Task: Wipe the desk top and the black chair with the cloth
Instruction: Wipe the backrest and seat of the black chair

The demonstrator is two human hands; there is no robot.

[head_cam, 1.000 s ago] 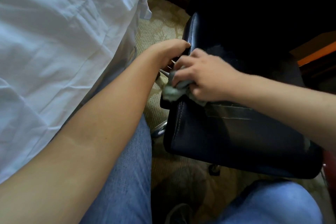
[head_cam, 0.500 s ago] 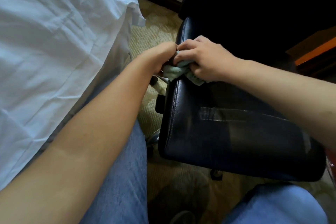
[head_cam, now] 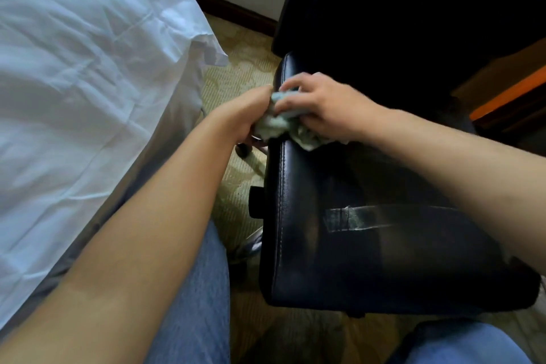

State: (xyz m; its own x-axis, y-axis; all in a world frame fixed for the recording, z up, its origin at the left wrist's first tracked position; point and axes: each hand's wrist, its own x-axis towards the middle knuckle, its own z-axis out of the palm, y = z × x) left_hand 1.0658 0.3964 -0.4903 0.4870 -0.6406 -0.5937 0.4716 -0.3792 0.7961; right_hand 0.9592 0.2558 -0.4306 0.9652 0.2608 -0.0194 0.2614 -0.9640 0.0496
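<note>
The black leather chair seat fills the middle right of the view, with a grey strip of tape across it. A crumpled pale green cloth lies on the seat's far left edge. My right hand grips the cloth from above, fingers curled over it. My left hand reaches in from the left and meets the cloth at the seat's side; its fingers are hidden behind the hand and cloth. The chair back rises dark behind.
A bed with white sheets stands close on the left. My knees in blue jeans are at the bottom. Patterned carpet shows between bed and chair, with a chair caster. An orange-edged wooden surface sits at the right.
Both hands and the cloth have moved along the seat's left edge away from me, toward the chair back. The view has shifted slightly.
</note>
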